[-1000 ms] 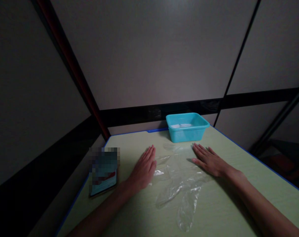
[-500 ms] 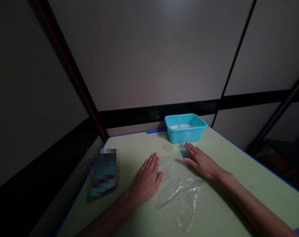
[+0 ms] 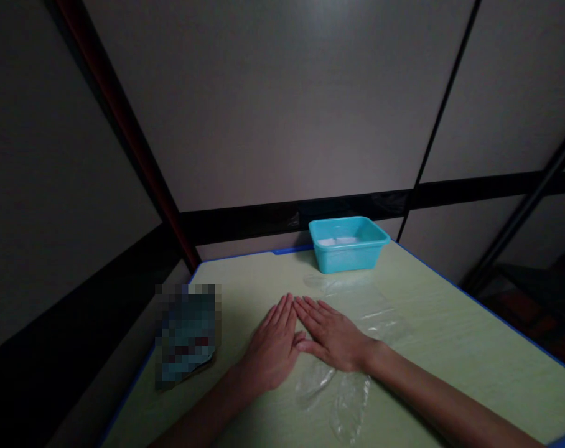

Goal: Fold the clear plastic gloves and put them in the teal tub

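Observation:
A thin clear plastic disposable glove (image 3: 352,404) lies spread on the table, with finger-like lobes towards me and wrinkles catching the light. My right hand (image 3: 331,333) rests flat across its middle, fingers stretched out, covering part of it. My left hand (image 3: 270,345) lies flat at the glove's left edge, also with straight fingers. The fingertips of both hands meet or nearly meet, and the thumbs touch. Neither hand grips anything.
A turquoise plastic basin (image 3: 350,258) with something white inside stands at the table's far edge. A pixelated packet-like item (image 3: 186,339) lies at the left. The pale green table (image 3: 450,348) has a blue rim, and panelled doors (image 3: 287,124) rise behind it.
My right hand has moved left and nearer to me over the plastic glove, coming up against my left hand. The left hand has hardly moved. The glove's right side now shows.

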The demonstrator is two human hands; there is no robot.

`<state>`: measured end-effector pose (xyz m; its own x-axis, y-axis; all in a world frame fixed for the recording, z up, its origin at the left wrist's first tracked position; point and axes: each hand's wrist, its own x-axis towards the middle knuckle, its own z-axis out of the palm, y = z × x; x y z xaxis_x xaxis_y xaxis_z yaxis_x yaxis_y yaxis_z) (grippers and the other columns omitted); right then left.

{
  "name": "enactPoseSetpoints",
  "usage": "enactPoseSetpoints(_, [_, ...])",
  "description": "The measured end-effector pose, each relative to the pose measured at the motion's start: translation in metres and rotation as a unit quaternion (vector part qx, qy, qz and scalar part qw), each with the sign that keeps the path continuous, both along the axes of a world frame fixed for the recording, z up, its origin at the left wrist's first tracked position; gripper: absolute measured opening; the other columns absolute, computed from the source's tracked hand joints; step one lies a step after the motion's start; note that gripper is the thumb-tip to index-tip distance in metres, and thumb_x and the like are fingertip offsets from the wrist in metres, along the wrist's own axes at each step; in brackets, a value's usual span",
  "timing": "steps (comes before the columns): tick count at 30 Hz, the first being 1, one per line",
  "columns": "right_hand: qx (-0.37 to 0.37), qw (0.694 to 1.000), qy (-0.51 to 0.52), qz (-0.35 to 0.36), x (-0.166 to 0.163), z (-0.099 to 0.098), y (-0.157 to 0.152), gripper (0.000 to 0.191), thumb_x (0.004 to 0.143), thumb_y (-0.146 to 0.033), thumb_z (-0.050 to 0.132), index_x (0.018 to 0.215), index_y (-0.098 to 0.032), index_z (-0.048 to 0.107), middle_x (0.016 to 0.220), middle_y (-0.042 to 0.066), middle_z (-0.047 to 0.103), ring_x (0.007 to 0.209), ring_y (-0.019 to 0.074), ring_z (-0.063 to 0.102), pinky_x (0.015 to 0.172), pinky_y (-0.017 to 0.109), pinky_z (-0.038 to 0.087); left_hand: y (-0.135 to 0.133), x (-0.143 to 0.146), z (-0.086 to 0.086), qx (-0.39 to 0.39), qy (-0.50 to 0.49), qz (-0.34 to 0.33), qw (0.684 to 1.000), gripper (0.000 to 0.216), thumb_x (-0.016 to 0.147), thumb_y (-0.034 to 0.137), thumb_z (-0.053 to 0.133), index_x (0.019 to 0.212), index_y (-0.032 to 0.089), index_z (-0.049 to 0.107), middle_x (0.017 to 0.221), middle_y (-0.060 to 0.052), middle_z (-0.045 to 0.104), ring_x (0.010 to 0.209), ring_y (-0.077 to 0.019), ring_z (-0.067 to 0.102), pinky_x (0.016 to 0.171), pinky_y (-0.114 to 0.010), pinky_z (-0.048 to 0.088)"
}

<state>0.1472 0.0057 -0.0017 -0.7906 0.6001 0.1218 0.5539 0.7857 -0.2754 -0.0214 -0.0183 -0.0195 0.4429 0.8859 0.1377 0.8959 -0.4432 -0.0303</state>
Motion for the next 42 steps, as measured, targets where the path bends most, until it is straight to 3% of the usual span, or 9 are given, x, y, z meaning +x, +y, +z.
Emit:
enactPoseSetpoints(8, [-0.006, 0.999, -0.029, -0.029, 0.036, 0.0, 0.01, 0.065, 0.085, -0.055, 0.02, 0.135, -0.012, 0.015, 0.139, 0.01, 0.016, 0.127, 0.0208, 0.012, 0.103, 0.039, 0.015, -0.003, 0.002, 0.004, 0.014, 0.003, -0.002, 1.0, 0.053, 0.086, 0.036, 0.026, 0.127, 0.004, 0.028, 0.137, -0.017, 0.021, 0.127, -0.0239, 0.014, 0.102, -0.038, 0.022])
enactPoseSetpoints(17, [0.013, 0.99, -0.044, -0.133, 0.101, -0.01, 0.025, 0.06, 0.086, -0.053, 0.02, 0.134, -0.019, 0.015, 0.138, 0.005, 0.017, 0.127, 0.0208, 0.013, 0.103, 0.042, 0.017, -0.001, 0.001, 0.007, -0.007, 0.01, 0.001, 1.0, 0.053, 0.085, 0.036, 0.026, 0.128, 0.006, 0.027, 0.137, -0.014, 0.021, 0.127, -0.0225, 0.015, 0.102, -0.036, 0.019])
enactPoseSetpoints(25, [-0.001, 0.986, -0.06, -0.153, 0.102, -0.009, 0.025, 0.064, 0.085, -0.055, 0.017, 0.134, -0.015, 0.016, 0.139, 0.006, 0.016, 0.127, 0.0205, 0.011, 0.103, 0.04, 0.016, 0.006, -0.005, 0.012, -0.021, 0.02, -0.026, 0.999, 0.054, 0.086, 0.039, 0.025, 0.13, 0.008, 0.024, 0.138, -0.013, 0.02, 0.127, -0.02, 0.014, 0.102, -0.036, 0.019])
enactPoseSetpoints(31, [0.012, 0.988, -0.046, -0.15, 0.103, -0.011, 0.026, 0.062, 0.085, -0.055, 0.017, 0.134, -0.018, 0.016, 0.138, 0.005, 0.018, 0.127, 0.0208, 0.013, 0.102, 0.042, 0.017, 0.008, -0.013, 0.005, -0.01, -0.001, 0.005, 1.0, 0.055, 0.085, 0.04, 0.025, 0.128, 0.005, 0.026, 0.136, -0.016, 0.023, 0.127, -0.0222, 0.016, 0.101, -0.039, 0.02])
enactPoseSetpoints(36, [0.018, 0.986, -0.057, -0.154, 0.101, -0.01, 0.026, 0.065, 0.084, -0.057, 0.015, 0.134, -0.015, 0.018, 0.138, 0.007, 0.018, 0.127, 0.0212, 0.013, 0.102, 0.041, 0.017, -0.013, 0.016, 0.018, 0.01, -0.029, 0.044, 0.999, 0.054, 0.085, 0.034, 0.026, 0.128, 0.001, 0.024, 0.137, -0.018, 0.019, 0.127, -0.0242, 0.012, 0.102, -0.041, 0.02])
enactPoseSetpoints(39, [0.023, 0.986, -0.064, -0.156, 0.101, -0.009, 0.026, 0.067, 0.084, -0.058, 0.015, 0.134, -0.013, 0.018, 0.138, 0.007, 0.018, 0.127, 0.0217, 0.013, 0.102, 0.04, 0.017, -0.034, 0.045, 0.028, 0.008, -0.047, -0.002, 0.999, 0.056, 0.085, 0.036, 0.028, 0.13, 0.004, 0.021, 0.138, -0.016, 0.017, 0.127, -0.023, 0.01, 0.102, -0.039, 0.022])
enactPoseSetpoints(42, [0.026, 0.985, -0.063, -0.156, 0.1, -0.009, 0.026, 0.067, 0.084, -0.058, 0.016, 0.134, -0.013, 0.019, 0.138, 0.007, 0.018, 0.127, 0.0219, 0.013, 0.102, 0.04, 0.017, -0.049, 0.062, 0.027, -0.004, -0.048, -0.03, 0.998, 0.058, 0.084, 0.04, 0.03, 0.13, 0.005, 0.022, 0.138, -0.015, 0.016, 0.127, -0.0236, 0.01, 0.103, -0.039, 0.021])
